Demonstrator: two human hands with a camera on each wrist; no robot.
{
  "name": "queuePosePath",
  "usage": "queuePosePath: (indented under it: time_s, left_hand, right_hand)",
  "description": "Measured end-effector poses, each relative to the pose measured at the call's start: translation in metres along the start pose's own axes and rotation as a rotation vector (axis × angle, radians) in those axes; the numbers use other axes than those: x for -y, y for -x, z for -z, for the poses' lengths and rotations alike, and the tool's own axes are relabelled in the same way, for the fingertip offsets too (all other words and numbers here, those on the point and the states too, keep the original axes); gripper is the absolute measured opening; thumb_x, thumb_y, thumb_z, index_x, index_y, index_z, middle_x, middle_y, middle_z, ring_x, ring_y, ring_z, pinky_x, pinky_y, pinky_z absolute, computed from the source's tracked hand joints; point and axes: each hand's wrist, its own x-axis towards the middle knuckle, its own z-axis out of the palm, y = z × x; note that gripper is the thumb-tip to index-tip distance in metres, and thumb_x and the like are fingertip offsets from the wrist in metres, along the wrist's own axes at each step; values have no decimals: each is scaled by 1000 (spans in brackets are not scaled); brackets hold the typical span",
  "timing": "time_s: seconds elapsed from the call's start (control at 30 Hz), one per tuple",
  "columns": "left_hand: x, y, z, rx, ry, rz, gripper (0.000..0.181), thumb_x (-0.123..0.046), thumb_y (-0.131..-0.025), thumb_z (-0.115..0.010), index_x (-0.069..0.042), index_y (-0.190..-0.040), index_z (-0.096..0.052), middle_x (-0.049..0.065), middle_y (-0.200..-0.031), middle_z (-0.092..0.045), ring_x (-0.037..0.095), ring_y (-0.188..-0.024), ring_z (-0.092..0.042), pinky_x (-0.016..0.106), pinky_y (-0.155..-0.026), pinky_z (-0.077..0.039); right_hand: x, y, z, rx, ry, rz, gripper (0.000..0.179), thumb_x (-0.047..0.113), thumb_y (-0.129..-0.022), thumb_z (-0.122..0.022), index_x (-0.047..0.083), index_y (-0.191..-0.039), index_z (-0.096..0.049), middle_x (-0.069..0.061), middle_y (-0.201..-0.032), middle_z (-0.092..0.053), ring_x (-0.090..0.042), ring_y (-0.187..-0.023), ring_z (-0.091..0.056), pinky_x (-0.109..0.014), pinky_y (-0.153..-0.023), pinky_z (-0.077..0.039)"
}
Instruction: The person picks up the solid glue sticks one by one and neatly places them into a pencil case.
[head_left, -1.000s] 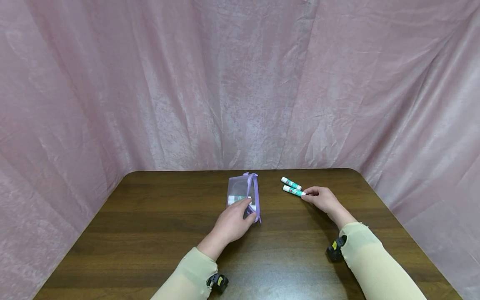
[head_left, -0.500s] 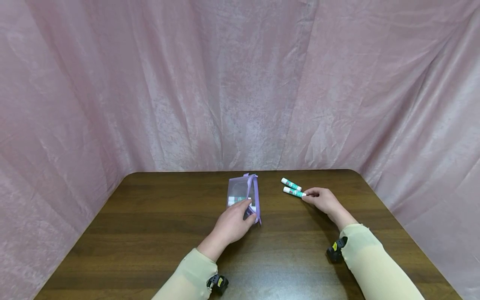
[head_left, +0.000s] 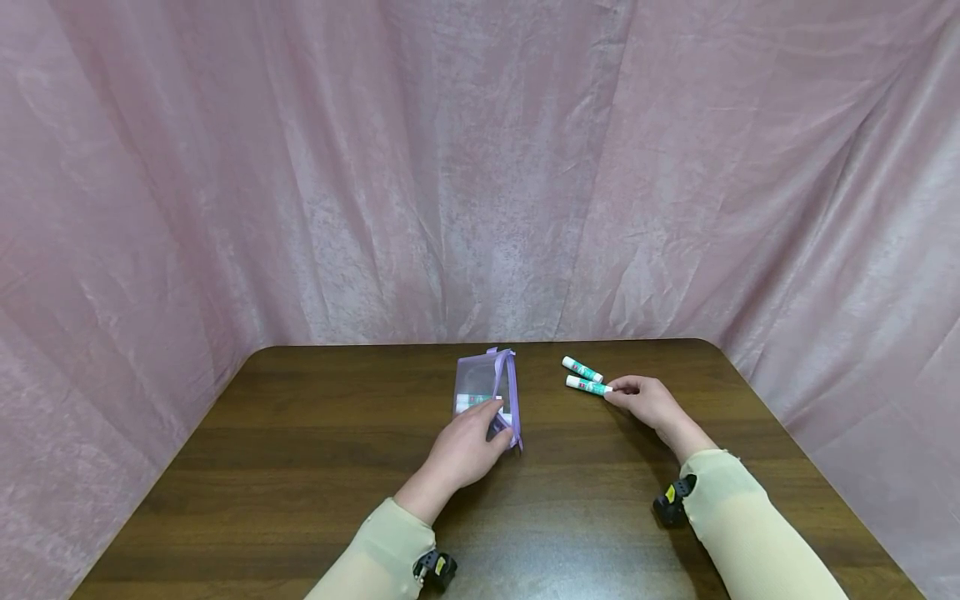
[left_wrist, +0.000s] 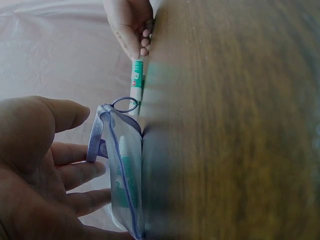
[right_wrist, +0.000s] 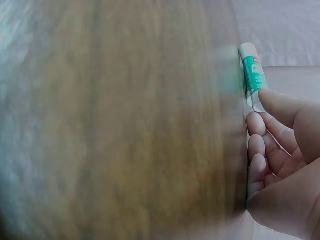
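Observation:
A purple-edged mesh zipper pouch lies near the table's far edge, with white and green glue sticks showing through its mesh. My left hand rests on the pouch's near part, fingers fairly straight against it and thumb apart. To the right, my right hand pinches the near end of a glue stick between thumb and fingers. That stick is low at the tabletop. A second glue stick lies just behind it, close alongside. In the right wrist view the thumb covers the pinched end.
The brown wooden table has rounded far corners. Pink curtain cloth hangs right behind its far edge. A small black camera sits at the left wrist, another camera at the right.

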Motion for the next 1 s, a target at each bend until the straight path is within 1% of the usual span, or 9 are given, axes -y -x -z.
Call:
queuePosePath:
  time_s: [0.3, 0.5, 0.67, 1.0]
  left_hand:
    - [-1, 1, 1, -1, 2, 1, 57, -28, -110, -68, 1, -157, -57, 21, -160, -58, 39, -150, -53, 56, -123, -44]
    - [-1, 0, 1, -2, 2, -4, 57, -28, -110, -68, 1, -157, -57, 22, -160, -58, 39, -150, -53, 55, -123, -44]
    - [-1, 0, 2, -2, 3, -6, 56, -27, -110, -67, 1, -157, -57, 22, -159, -58, 40, -150, -53, 56, -123, -44]
    - [-1, 0, 2, 9, 1, 0, 57, -28, -110, -67, 1, -158, -56, 21, -160, -57, 40, -150, -52, 56, -123, -43]
  right_hand:
    - [-1, 1, 2, 4, -6, 31, 27, 21, -108, -75, -1, -124, -76, -10, -116, -75, -24, -105, -61, -34, -87, -50]
    - [1, 2, 2, 3, -24, 9, 30, 22, -108, -74, -2, -127, -75, -11, -118, -74, -27, -110, -61, -35, -90, -49]
    - [0, 2, 1, 2, -36, 14, 33, 23, -109, -73, -3, -129, -74, -14, -123, -73, -29, -114, -59, -36, -90, -48]
    - [-3, 0, 1, 1, -68, -4, 37, 26, -109, -73, -2, -132, -73, -15, -127, -71, -32, -118, -58, -39, -94, -48]
